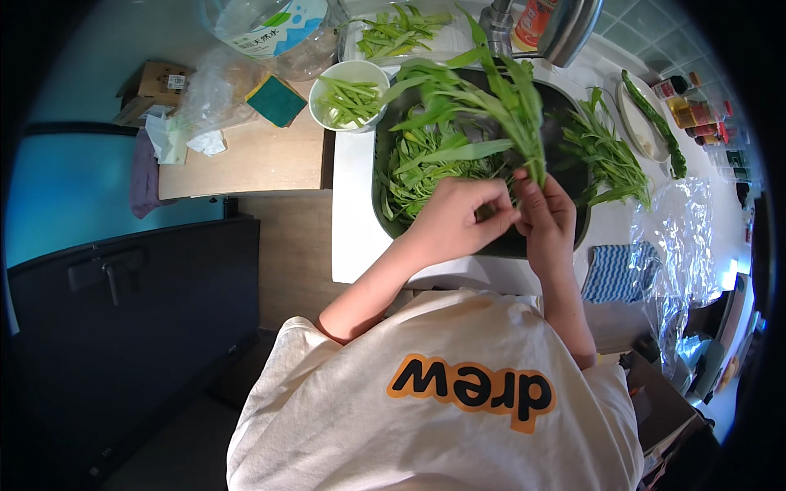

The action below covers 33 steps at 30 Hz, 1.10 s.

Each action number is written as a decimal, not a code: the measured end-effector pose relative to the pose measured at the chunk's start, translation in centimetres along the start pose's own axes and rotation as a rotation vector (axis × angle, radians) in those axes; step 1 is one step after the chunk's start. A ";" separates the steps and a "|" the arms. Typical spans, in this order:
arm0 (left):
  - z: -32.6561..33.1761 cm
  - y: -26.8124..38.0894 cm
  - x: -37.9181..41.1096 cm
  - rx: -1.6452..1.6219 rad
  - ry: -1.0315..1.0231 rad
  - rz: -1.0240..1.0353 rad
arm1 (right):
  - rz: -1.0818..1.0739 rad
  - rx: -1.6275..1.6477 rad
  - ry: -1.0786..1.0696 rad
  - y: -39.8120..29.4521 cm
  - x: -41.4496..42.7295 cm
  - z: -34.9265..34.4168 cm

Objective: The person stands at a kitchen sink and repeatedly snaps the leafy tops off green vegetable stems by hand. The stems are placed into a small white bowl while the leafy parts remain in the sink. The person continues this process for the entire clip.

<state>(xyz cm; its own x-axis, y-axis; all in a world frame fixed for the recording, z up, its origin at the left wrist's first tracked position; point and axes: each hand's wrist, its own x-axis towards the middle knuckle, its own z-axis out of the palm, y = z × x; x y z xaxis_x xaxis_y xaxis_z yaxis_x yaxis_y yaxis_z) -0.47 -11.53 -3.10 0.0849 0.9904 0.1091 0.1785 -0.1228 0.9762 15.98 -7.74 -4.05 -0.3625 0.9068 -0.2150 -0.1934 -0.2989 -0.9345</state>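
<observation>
My right hand (546,212) grips the stems of a bunch of leafy greens (522,123), which looks like water spinach. The leaves fan up and to the left over the sink (584,230). Close against it, my left hand (470,212) has its thumb and forefinger brought together near the stem ends; whether a piece is pinched there I cannot tell. Loose leaves (417,166) fill the left side of the basin below. A white bowl (315,101) of cut green stems (353,98) stands at the sink's upper left corner.
More greens (608,153) lie on the counter right of the sink. Past them sit a plate (635,119) with a long green pepper (657,123), clear plastic wrap (681,233) and a striped cloth (617,273). The faucet (568,30) overhangs the back. A sponge (276,101) lies left.
</observation>
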 end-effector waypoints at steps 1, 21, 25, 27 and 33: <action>-0.3 0.9 -0.3 0.006 -0.040 0.019 | 0.000 0.021 0.058 0.0 0.5 -0.3; -13.4 -1.8 12.7 1.102 0.434 0.273 | -0.106 -0.314 0.034 -1.0 1.1 -2.9; -9.9 3.3 9.2 0.901 0.435 0.456 | -0.133 -0.432 0.037 -1.4 0.9 -3.1; -8.4 5.2 7.5 0.921 0.270 0.605 | -0.142 -0.531 0.047 -1.6 0.8 -3.3; -3.1 4.8 5.8 0.891 0.104 0.826 | -0.237 -0.809 -0.028 -2.7 1.1 -2.5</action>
<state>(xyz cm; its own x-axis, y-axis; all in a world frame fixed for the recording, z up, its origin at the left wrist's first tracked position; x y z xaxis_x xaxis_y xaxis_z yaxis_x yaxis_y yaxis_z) -2.13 -6.23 2.82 0.4193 0.5886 0.6911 0.7214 -0.6783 0.1400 18.35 -5.16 -2.50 -0.4194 0.9078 0.0097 0.4414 0.2133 -0.8716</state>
